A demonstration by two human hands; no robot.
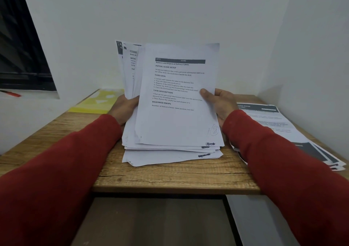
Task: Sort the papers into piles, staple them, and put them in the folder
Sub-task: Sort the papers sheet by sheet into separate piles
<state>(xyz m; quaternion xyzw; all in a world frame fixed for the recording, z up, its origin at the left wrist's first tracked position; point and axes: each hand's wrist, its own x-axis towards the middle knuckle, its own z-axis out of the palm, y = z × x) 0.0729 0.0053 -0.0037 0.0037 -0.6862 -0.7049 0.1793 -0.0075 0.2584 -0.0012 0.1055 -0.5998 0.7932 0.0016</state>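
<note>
left hand (pixel 126 108), right hand (pixel 219 102) clasped, forearms outstretched

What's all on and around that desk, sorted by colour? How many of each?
White paper stacks: 2, one held upright by both hands, one lying at the right
Yellow folder: 1
Red pen on the sill: 1
Red sleeves: 2
Total: 6

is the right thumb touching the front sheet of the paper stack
Touching. The head view shows the right hand with its thumb pressed flat on the front sheet.
</note>
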